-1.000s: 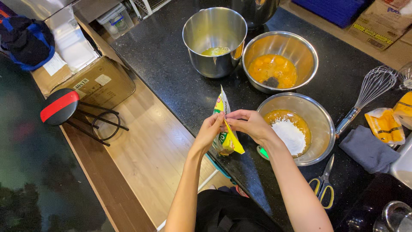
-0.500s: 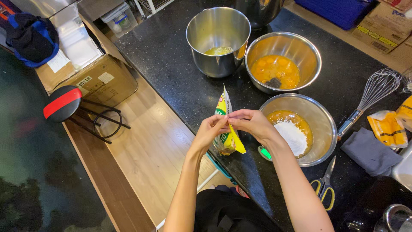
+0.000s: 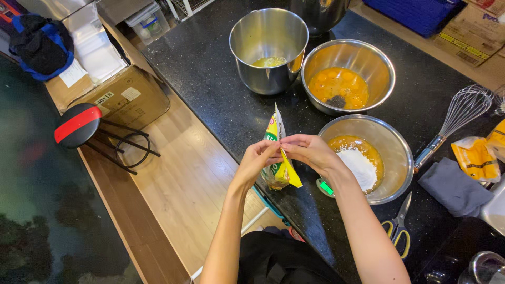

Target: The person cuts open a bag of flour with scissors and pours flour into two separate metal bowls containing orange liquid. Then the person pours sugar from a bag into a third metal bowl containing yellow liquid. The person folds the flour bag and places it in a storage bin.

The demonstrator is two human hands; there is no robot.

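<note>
Yellow packet (image 3: 279, 158) | pinched by left hand (image 3: 258, 163) and right hand (image 3: 310, 152) | beside steel bowl (image 3: 394, 147) of batter, powder

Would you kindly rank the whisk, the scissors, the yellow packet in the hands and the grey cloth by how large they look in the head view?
1. Whisk, clearly the longest.
2. Grey cloth and yellow packet: too alike to rank, and the packet is held nearer the camera and partly hidden by both hands.
3. Scissors, smallest.

Bright, even overhead light glints off the steel bowls (image 3: 356, 76); edges perhaps slightly bowed.
</note>
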